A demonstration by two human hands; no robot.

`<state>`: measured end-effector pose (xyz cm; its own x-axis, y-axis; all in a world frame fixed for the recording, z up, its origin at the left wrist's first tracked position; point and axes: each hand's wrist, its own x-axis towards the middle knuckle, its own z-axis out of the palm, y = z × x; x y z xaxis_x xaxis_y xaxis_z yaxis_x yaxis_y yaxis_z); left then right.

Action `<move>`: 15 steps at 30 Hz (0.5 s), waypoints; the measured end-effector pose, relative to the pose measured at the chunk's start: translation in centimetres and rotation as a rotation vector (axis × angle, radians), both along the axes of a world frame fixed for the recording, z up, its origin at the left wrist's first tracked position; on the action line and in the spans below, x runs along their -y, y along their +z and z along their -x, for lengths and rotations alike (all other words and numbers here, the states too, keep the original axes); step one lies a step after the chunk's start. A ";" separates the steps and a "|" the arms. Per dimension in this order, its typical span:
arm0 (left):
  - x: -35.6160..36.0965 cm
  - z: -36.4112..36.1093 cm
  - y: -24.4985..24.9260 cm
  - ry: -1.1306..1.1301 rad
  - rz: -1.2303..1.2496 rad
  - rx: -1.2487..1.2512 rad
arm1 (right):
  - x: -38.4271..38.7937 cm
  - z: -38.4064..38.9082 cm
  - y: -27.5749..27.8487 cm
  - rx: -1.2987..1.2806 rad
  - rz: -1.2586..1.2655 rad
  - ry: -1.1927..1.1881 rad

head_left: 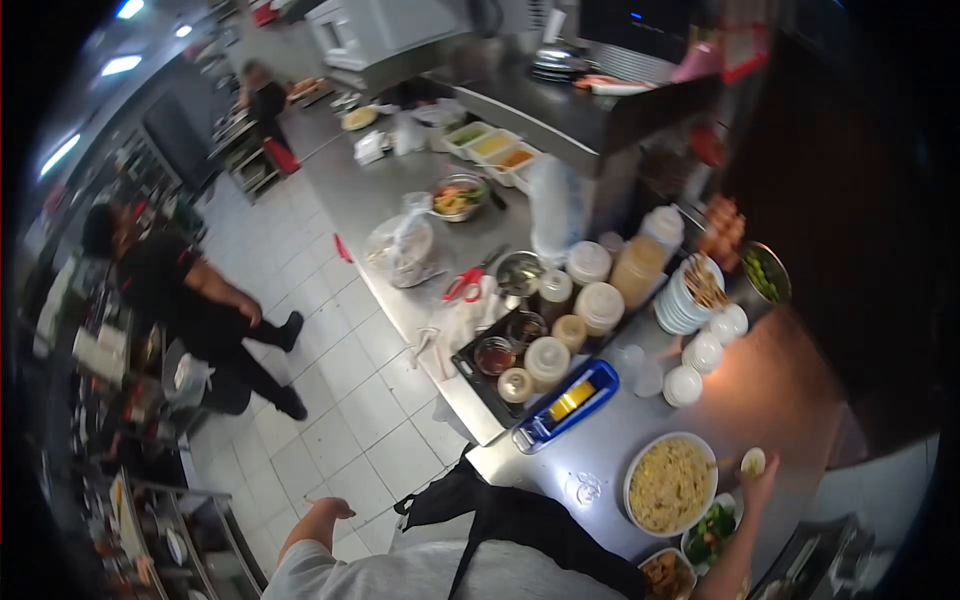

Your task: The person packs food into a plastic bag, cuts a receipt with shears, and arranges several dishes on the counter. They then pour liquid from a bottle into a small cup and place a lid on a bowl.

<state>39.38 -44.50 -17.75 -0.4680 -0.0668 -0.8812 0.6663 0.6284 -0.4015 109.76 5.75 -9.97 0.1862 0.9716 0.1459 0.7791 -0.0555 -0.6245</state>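
Note:
My right hand (762,483) is closed on a small white cup (753,461) with something greenish in it, at the right of a large white bowl of fried rice (670,484). Just below that hand is a bowl of green vegetables (712,532), and nearer my body a bowl of brownish food (668,576). My left hand (335,508) hangs over the tiled floor at the left of my apron, away from the counter. It touches no object; its fingers are small and blurred.
A blue tape dispenser (568,405) lies beside a black tray of bottles and sauces (487,360). Stacked bowls (688,295) and small white cups (703,352) stand behind. Red scissors (465,284) lie farther along the counter. A co-worker (190,290) walks at the left; another person (266,105) stands far back.

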 end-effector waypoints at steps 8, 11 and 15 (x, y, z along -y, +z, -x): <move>-0.6 1.5 -1.5 0.335 -0.584 -0.172 | -1.1 2.7 1.2 -0.008 -0.143 0.019; -8.1 7.8 1.9 0.144 -1.050 -0.483 | 2.7 11.5 12.1 -0.366 -0.184 0.137; -23.7 19.3 9.3 -0.029 -1.786 -0.396 | 11.0 33.9 21.2 -0.847 -0.043 0.883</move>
